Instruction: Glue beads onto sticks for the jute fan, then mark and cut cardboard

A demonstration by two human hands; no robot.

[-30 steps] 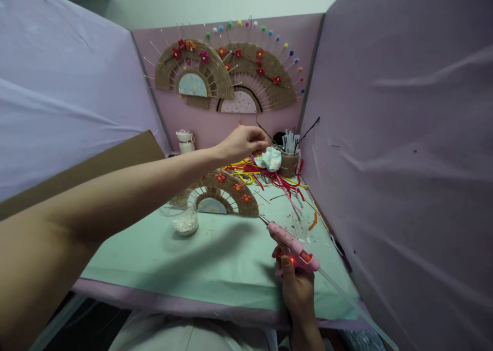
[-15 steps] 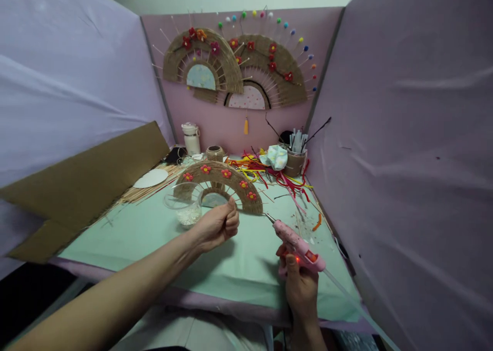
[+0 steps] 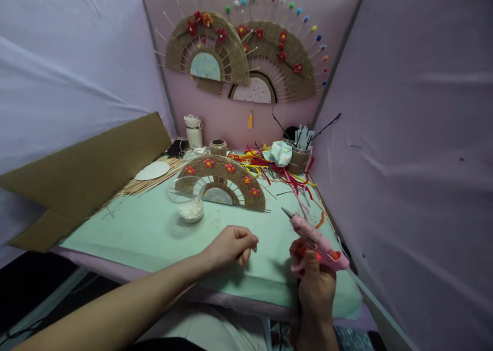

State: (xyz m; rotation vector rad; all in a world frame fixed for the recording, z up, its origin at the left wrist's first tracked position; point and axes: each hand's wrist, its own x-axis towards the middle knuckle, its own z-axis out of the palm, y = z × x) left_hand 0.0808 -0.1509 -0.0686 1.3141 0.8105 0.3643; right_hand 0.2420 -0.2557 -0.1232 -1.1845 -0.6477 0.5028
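Landmark: fan (image 3: 223, 182), on the table (image 3: 146, 233)
Bowl (image 3: 186, 201): just before the fan's left end
Spool (image 3: 218, 147): behind the fan
Cup (image 3: 298, 161): behind-right
Cardboard (image 3: 88, 171): left
Glue gun (image 3: 316, 238): before-right, in the right hand (image 3: 316, 289)

The bare left forearm is seen entering from the lower left corner and is stretched diagonally forward and to the right, with the wrist kept nearly straight. The left hand (image 3: 231, 244) is held low, knuckles up, its fingers curled loosely under into a soft fist and the thumb laid against the fingertips; whether anything is pinched there cannot be made out. The right hand (image 3: 316, 285) is raised from the bottom edge, wrist upright, the back of the hand turned toward the camera. Its fingers are wrapped around the grip of a pink glue gun (image 3: 314, 236). The two hands are kept apart, side by side.
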